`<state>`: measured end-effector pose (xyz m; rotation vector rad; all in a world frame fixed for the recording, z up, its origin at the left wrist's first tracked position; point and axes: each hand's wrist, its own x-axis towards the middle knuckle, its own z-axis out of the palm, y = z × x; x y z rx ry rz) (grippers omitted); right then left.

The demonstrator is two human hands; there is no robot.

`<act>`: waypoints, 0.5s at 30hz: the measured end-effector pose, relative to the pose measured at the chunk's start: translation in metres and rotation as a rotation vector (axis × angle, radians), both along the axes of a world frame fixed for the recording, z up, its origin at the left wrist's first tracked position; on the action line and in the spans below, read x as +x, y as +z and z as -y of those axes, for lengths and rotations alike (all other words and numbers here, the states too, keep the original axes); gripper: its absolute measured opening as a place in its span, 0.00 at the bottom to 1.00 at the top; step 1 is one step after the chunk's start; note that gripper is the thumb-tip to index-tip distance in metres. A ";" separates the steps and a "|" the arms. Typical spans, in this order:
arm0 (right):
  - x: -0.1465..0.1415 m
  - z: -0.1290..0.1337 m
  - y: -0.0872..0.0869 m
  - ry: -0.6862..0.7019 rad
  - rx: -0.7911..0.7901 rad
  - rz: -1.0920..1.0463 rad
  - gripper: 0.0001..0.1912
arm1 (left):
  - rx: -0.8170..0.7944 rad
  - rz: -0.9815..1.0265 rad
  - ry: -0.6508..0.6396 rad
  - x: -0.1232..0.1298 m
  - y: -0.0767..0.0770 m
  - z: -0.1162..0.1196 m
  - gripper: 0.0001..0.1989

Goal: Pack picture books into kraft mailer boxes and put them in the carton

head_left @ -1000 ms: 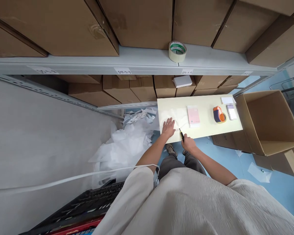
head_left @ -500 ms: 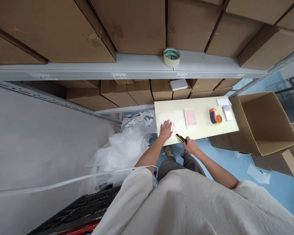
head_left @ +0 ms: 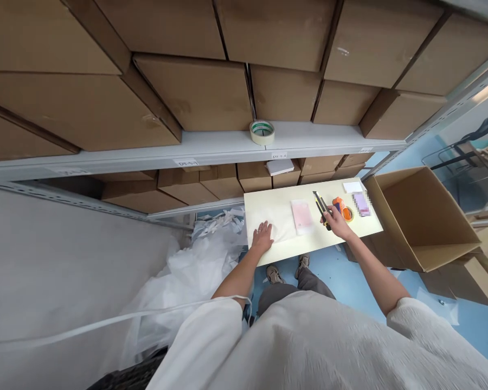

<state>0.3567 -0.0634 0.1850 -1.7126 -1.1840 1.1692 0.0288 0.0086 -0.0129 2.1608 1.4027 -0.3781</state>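
My left hand [head_left: 262, 237] lies flat with fingers spread near the left end of the pale board [head_left: 284, 253], pressing on a thin whitish sheet [head_left: 282, 226] that is hard to tell from the board. My right hand [head_left: 336, 221] is closed around a black and yellow utility knife [head_left: 319, 202], held over the board and pointing away from me. Between my hands lies a pink booklet [head_left: 302, 216] with a whitish border. Just beyond my right hand sits an orange and dark blue tape dispenser [head_left: 339, 206], partly covered by the fingers.
A purple packet [head_left: 361, 204] and a white card [head_left: 352, 187] lie at the board's right end. Right of it stands an open carton [head_left: 427, 216]. Shelves of cardboard boxes [head_left: 195, 97] rise ahead, with a tape roll [head_left: 262, 132] on one. White wrapping [head_left: 203, 276] heaps at left.
My right hand has carried the utility knife from the board's near edge forward and right, beside the tape dispenser. My left hand stays on the sheet. The camera view has tilted upward.
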 end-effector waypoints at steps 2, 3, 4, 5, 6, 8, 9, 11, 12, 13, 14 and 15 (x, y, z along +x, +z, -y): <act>0.022 -0.014 0.017 0.033 0.046 0.007 0.30 | -0.006 -0.017 0.006 0.000 0.003 -0.001 0.41; 0.033 -0.022 0.026 0.056 0.065 0.011 0.30 | -0.008 -0.019 0.006 0.001 0.005 -0.002 0.42; 0.045 -0.030 0.034 0.082 0.083 0.016 0.30 | -0.014 -0.026 0.008 0.001 0.006 -0.003 0.42; 0.057 -0.040 0.041 0.110 0.103 0.023 0.30 | -0.020 -0.037 0.014 0.002 0.007 -0.003 0.42; 0.069 -0.050 0.049 0.135 0.127 0.035 0.31 | -0.022 -0.047 0.021 0.003 0.008 -0.004 0.42; 0.093 -0.074 0.062 0.170 0.195 0.095 0.31 | -0.021 -0.063 0.030 0.005 0.009 -0.005 0.43; 0.104 -0.088 0.069 0.179 0.240 0.151 0.31 | -0.018 -0.067 0.033 0.006 0.010 -0.005 0.43; 0.126 -0.118 0.081 0.182 0.347 0.323 0.31 | -0.016 -0.079 0.042 0.009 0.012 -0.006 0.45; 0.136 -0.134 0.087 0.178 0.401 0.439 0.31 | -0.016 -0.086 0.050 0.011 0.012 -0.006 0.45; 0.144 -0.151 0.092 0.173 0.449 0.567 0.30 | -0.018 -0.093 0.059 0.012 0.013 -0.006 0.45; 0.152 -0.169 0.096 0.171 0.488 0.695 0.30 | -0.021 -0.100 0.069 0.014 0.014 -0.006 0.45; 0.157 -0.186 0.099 0.174 0.519 0.816 0.30 | -0.023 -0.104 0.079 0.015 0.014 -0.006 0.45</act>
